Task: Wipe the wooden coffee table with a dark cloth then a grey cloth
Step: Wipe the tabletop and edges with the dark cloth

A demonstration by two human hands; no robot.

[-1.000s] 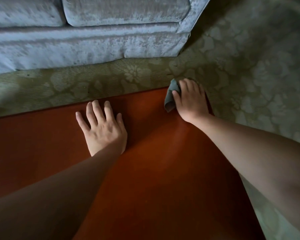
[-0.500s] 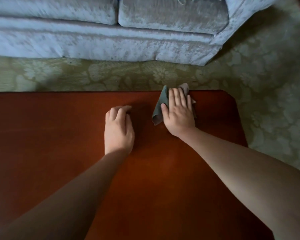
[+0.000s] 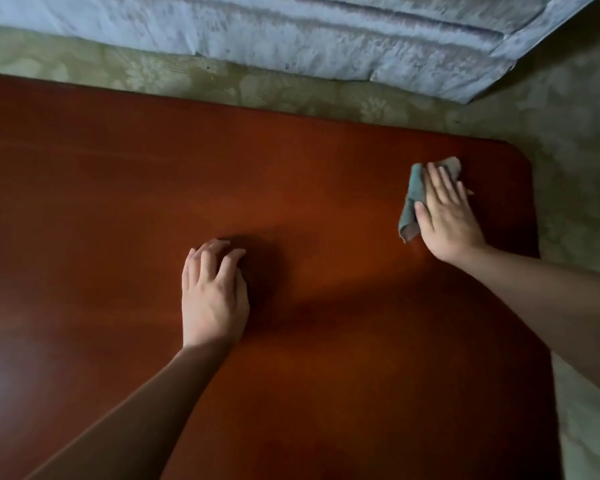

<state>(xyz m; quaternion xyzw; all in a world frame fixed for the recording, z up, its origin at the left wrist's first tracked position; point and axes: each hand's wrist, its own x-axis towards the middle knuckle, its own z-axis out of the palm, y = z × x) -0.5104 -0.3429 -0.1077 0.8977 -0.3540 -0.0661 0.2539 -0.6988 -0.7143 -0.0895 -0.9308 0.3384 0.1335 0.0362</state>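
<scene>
Our right hand (image 3: 447, 216) lies flat, fingers straight, pressing the cloth (image 3: 411, 206) onto the table (image 3: 118, 202) near its far right corner — our left hand (image 3: 213, 296) rests mid-table, fingers loosely bent, holding nothing.

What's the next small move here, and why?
Probably slide the cloth leftward along the far edge. The right hand presses it flat near the far right corner of the coffee table; most of the top lies to its left. The left hand holds nothing.
</scene>
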